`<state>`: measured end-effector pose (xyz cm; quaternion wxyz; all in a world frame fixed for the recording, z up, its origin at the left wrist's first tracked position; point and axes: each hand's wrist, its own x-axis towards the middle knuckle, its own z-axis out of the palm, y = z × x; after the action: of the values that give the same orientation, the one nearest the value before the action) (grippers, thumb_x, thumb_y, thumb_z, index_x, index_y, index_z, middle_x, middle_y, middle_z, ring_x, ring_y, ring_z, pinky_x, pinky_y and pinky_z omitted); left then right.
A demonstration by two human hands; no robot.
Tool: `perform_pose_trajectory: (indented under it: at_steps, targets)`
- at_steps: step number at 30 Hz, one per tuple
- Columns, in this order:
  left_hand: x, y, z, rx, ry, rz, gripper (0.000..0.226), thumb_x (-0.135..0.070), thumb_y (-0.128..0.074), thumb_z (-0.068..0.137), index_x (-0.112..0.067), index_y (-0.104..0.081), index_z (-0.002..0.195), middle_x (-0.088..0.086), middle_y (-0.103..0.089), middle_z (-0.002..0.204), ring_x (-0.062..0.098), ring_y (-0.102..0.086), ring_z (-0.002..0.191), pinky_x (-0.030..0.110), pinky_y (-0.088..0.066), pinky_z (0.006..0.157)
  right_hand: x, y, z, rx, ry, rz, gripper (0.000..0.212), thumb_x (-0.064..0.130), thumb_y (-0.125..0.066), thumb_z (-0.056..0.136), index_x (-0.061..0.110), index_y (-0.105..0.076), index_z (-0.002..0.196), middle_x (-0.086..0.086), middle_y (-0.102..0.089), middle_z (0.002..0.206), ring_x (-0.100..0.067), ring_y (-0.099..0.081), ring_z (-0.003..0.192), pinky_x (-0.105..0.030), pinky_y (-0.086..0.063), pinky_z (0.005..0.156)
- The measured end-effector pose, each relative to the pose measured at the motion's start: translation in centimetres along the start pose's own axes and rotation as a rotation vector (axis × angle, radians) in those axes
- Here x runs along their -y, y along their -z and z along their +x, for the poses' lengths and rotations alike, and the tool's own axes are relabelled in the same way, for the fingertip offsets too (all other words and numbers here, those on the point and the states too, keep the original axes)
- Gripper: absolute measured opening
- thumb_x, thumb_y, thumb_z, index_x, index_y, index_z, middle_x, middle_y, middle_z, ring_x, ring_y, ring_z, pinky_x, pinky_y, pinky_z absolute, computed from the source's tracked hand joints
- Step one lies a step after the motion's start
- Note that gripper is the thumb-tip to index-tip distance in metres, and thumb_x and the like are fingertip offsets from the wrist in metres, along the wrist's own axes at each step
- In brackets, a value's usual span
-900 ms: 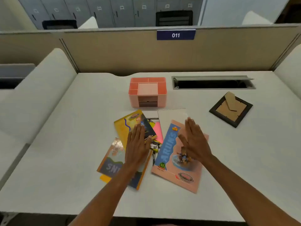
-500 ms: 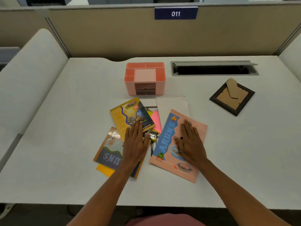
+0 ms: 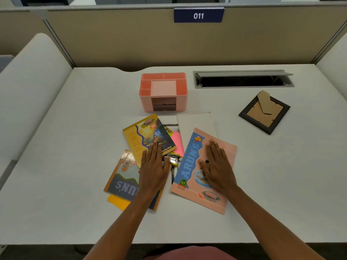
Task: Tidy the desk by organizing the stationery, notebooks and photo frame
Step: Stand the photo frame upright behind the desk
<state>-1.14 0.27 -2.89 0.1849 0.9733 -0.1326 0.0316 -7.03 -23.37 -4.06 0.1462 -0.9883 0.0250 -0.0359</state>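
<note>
A loose pile of notebooks lies in the middle of the white desk (image 3: 75,128). My left hand (image 3: 153,166) rests flat, fingers straight, across a yellow notebook (image 3: 142,136) and a grey-blue one (image 3: 122,179). My right hand (image 3: 217,166) lies flat on a pink notebook (image 3: 187,166). A white spiral pad (image 3: 195,122) sticks out behind the pink one. Pens and a clip (image 3: 172,162) show between the books, with a pink sticky pad (image 3: 177,141). A pink desk organizer (image 3: 163,91) stands behind the pile. A dark photo frame (image 3: 264,111) lies face down at the right.
A grey cable tray opening (image 3: 242,79) is set into the desk behind the frame. A beige partition (image 3: 131,38) with a blue "011" label (image 3: 198,15) closes the back. White side panels flank the desk left and right.
Both hands have come down from hovering and now lie flat on the notebooks. The camera has tilted downward, so the desk fills more of the view.
</note>
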Motion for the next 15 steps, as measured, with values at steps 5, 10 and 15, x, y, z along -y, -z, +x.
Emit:
perform_pose_trajectory:
  at_steps: [5,10,15]
  targets:
    - [0.1,-0.1,-0.1,-0.012,-0.002,-0.017,0.063,-0.046,-0.021,0.095,-0.015,-0.018,0.15,-0.002,-0.016,0.157,0.01,-0.008,0.145,0.033,-0.004,0.119,0.2,0.3,-0.1,-0.009,0.001,0.039,0.071,0.057,-0.01,0.098,0.015,0.001,0.154,-0.001,0.004,0.162,-0.014,0.005,0.149,-0.034,-0.003,0.122]
    - [-0.6,0.7,0.0,-0.06,0.001,-0.134,0.062,-0.049,-0.023,0.094,-0.018,-0.023,0.148,-0.002,-0.022,0.156,0.009,-0.013,0.144,0.026,-0.002,0.118,-0.5,1.8,0.4,-0.104,-0.039,0.125,0.066,0.054,-0.016,0.098,0.017,-0.008,0.152,-0.004,-0.011,0.161,-0.017,-0.01,0.148,-0.037,-0.013,0.119]
    - [-5.2,2.2,4.1,-0.1,-0.078,-0.287,0.062,-0.047,-0.025,0.092,-0.013,-0.036,0.143,0.0,-0.036,0.148,0.019,-0.03,0.14,0.032,-0.019,0.114,-4.6,5.7,2.9,-0.342,-0.39,0.273,0.059,0.051,-0.034,0.094,0.015,-0.041,0.14,-0.008,-0.038,0.15,-0.027,-0.041,0.134,-0.043,-0.034,0.11]
